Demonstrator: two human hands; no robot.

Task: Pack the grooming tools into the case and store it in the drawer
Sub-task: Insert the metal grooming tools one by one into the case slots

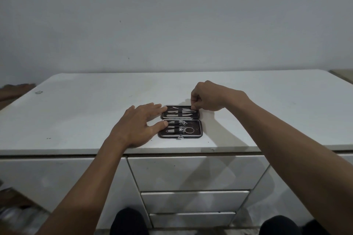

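The open manicure case [180,121] lies on the tabletop [76,112] above the drawers, hinge running left-right. The right hand [209,95] pinches its far half's right corner (likely to fold it nearward); left hand [138,127], fingers spread, steadies the left edge.

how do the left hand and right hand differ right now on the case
The left hand lies flat with fingers spread and straight, touching the left edge of the open case. The right hand is curled, pinching at the far half's right corner. The left spans both halves; the right meets only the far one. Both touch the case.
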